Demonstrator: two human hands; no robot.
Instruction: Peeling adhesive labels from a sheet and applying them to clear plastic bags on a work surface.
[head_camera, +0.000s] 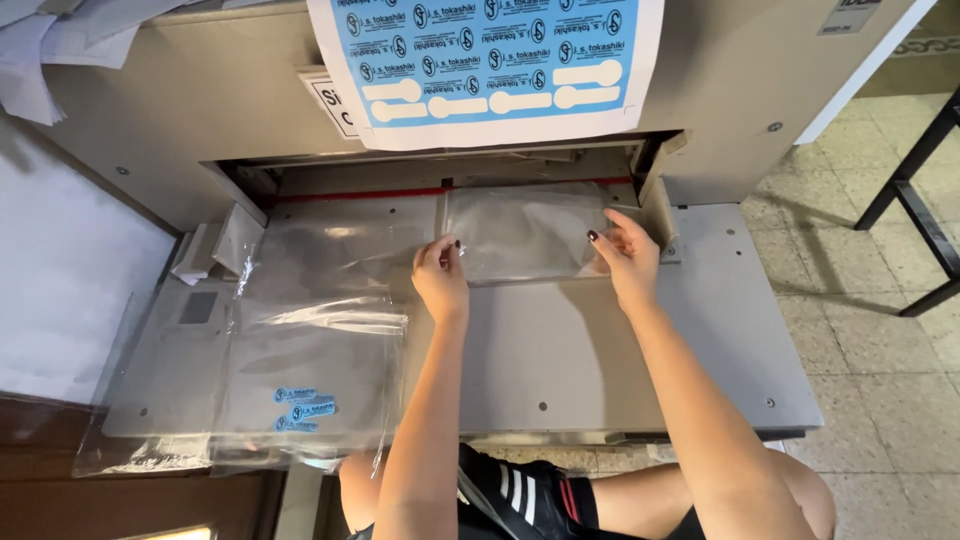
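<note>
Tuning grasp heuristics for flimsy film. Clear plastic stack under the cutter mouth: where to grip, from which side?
Probably the two near corners, from the operator's side. The clear plastic stack lies flat on the grey cutter table, its far edge pushed in towards the red line, so only the near edge is free. The left hand and right hand already pinch there, one at each end, which should keep the limp sheets from sagging.

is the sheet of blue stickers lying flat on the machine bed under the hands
No, the sheet of blue stickers hangs on the machine's front, above the hands holding clear plastic.

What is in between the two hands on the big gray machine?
In the head view, a stack of clear plastic sheets lies between the left hand and the right hand, flat on the gray machine table. Both hands touch its edges.
</note>
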